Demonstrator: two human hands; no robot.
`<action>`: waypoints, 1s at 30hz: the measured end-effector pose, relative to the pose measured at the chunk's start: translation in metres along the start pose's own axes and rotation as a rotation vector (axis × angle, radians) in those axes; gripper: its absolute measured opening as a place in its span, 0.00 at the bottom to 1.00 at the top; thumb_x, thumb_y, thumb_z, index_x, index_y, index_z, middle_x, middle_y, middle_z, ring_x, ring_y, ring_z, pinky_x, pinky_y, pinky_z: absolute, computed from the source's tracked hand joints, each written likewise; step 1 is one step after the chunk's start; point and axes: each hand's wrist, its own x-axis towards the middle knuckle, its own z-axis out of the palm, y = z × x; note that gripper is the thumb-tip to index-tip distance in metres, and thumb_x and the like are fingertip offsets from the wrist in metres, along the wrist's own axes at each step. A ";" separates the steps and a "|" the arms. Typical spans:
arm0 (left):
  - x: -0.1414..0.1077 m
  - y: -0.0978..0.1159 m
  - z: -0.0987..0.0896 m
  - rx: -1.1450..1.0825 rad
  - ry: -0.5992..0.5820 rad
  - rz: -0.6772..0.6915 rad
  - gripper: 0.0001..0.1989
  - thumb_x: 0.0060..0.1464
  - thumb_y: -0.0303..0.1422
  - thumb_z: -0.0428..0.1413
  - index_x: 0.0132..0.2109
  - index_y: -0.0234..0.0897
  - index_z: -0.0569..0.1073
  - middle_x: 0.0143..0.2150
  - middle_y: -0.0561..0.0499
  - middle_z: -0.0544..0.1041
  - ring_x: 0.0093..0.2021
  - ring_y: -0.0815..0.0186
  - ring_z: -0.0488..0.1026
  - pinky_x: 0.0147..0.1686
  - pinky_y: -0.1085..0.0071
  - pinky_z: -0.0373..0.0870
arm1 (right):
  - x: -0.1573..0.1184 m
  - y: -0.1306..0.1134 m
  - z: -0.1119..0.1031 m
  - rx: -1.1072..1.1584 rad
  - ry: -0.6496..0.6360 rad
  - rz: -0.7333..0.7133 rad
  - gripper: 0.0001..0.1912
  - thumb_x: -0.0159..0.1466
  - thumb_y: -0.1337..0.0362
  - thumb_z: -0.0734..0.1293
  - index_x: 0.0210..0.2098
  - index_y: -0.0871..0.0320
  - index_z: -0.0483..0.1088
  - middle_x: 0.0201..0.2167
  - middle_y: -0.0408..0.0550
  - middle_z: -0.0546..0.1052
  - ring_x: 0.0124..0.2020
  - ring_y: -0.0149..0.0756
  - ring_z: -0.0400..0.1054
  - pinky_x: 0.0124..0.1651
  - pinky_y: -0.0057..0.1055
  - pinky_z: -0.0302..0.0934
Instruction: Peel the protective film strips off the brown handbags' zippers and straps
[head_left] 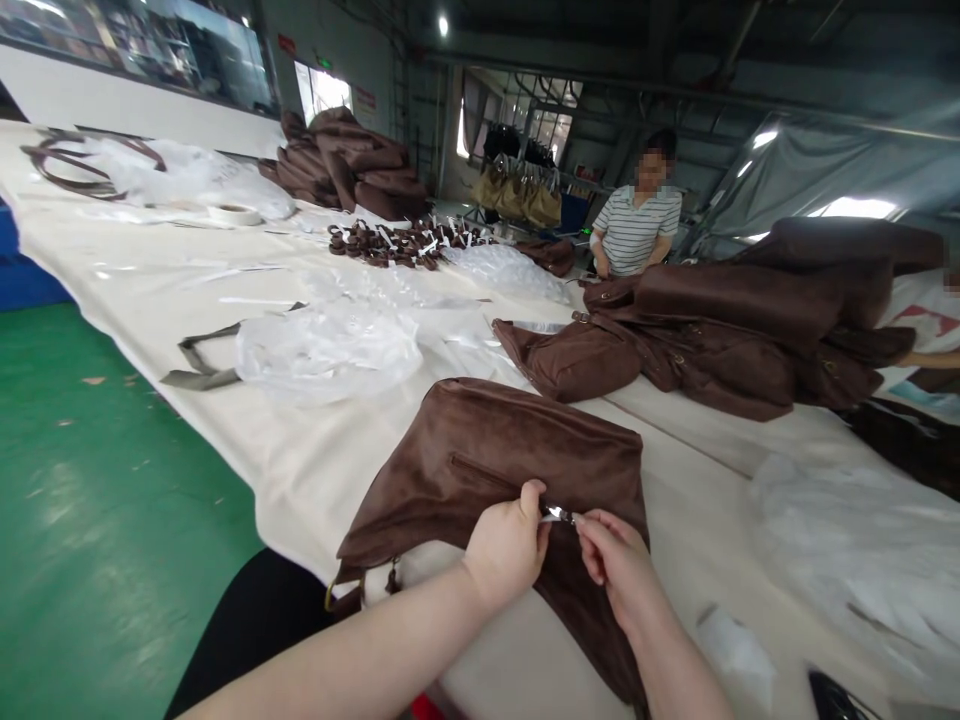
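A dark brown bag [525,430] lies flat on the pale table close to me, with a zip line across its upper side. Over its lower middle, my left hand [510,540] is closed, thumb up, around one end of a small shiny metal piece [556,513] with something white along it. My right hand [611,550] pinches the other end of that piece between thumb and fingertips. Whether the piece is fixed to the bag cannot be told. A strap end with a brass-coloured ring hangs at the bag's lower left corner.
Brown bags [720,340] are heaped at the right, more brown pieces [345,160] at the far left. Clear plastic [330,345], small brown loops [405,243] and a tape roll [235,215] lie on the table [300,450]. A person [637,225] stands across it.
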 end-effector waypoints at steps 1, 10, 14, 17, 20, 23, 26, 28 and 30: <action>0.000 0.000 -0.001 0.021 -0.010 0.018 0.16 0.57 0.28 0.46 0.53 0.36 0.56 0.35 0.47 0.76 0.34 0.60 0.75 0.34 0.67 0.68 | 0.001 0.001 0.000 -0.008 0.003 0.003 0.19 0.52 0.54 0.70 0.18 0.58 0.59 0.11 0.34 0.59 0.11 0.21 0.48 0.13 0.21 0.39; 0.000 0.003 -0.007 0.116 -0.048 0.092 0.09 0.59 0.27 0.44 0.41 0.36 0.68 0.35 0.47 0.76 0.36 0.61 0.74 0.36 0.67 0.69 | -0.004 0.005 -0.006 -0.121 -0.064 0.074 0.19 0.53 0.51 0.68 0.20 0.58 0.60 0.13 0.35 0.62 0.11 0.21 0.53 0.13 0.20 0.42; 0.002 -0.003 -0.009 -0.059 0.005 0.046 0.09 0.55 0.26 0.47 0.38 0.37 0.71 0.34 0.48 0.76 0.35 0.62 0.74 0.37 0.69 0.68 | -0.012 0.006 -0.007 -0.215 -0.142 0.112 0.16 0.54 0.53 0.68 0.23 0.59 0.63 0.15 0.37 0.66 0.14 0.22 0.58 0.15 0.19 0.47; 0.006 -0.007 -0.008 -0.279 -0.050 -0.010 0.08 0.53 0.26 0.48 0.35 0.36 0.72 0.30 0.50 0.76 0.30 0.66 0.73 0.32 0.72 0.68 | -0.012 0.007 -0.007 -0.232 -0.189 0.129 0.14 0.54 0.54 0.67 0.25 0.59 0.64 0.17 0.37 0.68 0.14 0.22 0.59 0.15 0.19 0.49; 0.010 -0.006 -0.005 -0.596 -0.176 -0.191 0.08 0.55 0.27 0.48 0.37 0.34 0.72 0.24 0.53 0.73 0.21 0.72 0.69 0.23 0.76 0.66 | -0.008 0.009 -0.007 -0.239 -0.225 0.143 0.13 0.55 0.55 0.67 0.27 0.59 0.65 0.18 0.38 0.68 0.14 0.22 0.59 0.14 0.19 0.49; 0.013 0.001 -0.006 -0.831 -0.237 -0.396 0.07 0.55 0.28 0.49 0.39 0.32 0.71 0.20 0.56 0.70 0.16 0.75 0.65 0.18 0.79 0.64 | -0.006 0.010 -0.007 -0.224 -0.247 0.138 0.13 0.56 0.56 0.67 0.26 0.60 0.65 0.18 0.38 0.69 0.14 0.22 0.60 0.14 0.19 0.50; 0.012 0.012 -0.012 -0.978 -0.261 -0.515 0.06 0.52 0.30 0.53 0.35 0.31 0.72 0.19 0.56 0.70 0.15 0.76 0.64 0.17 0.80 0.63 | -0.006 0.011 -0.005 -0.221 -0.258 0.115 0.12 0.56 0.57 0.67 0.26 0.60 0.66 0.18 0.40 0.70 0.15 0.22 0.61 0.15 0.19 0.51; 0.010 0.021 -0.016 -1.038 -0.266 -0.558 0.05 0.51 0.30 0.54 0.33 0.31 0.72 0.18 0.55 0.71 0.15 0.76 0.65 0.16 0.81 0.63 | -0.006 0.011 -0.003 -0.221 -0.251 0.088 0.10 0.57 0.58 0.66 0.27 0.60 0.67 0.19 0.40 0.71 0.15 0.23 0.62 0.16 0.19 0.53; 0.007 0.032 -0.017 -1.028 -0.227 -0.569 0.05 0.51 0.28 0.52 0.33 0.30 0.71 0.19 0.54 0.71 0.15 0.76 0.65 0.16 0.81 0.62 | -0.007 0.012 0.000 -0.217 -0.233 0.050 0.09 0.58 0.60 0.65 0.27 0.60 0.68 0.19 0.40 0.72 0.16 0.23 0.63 0.17 0.19 0.54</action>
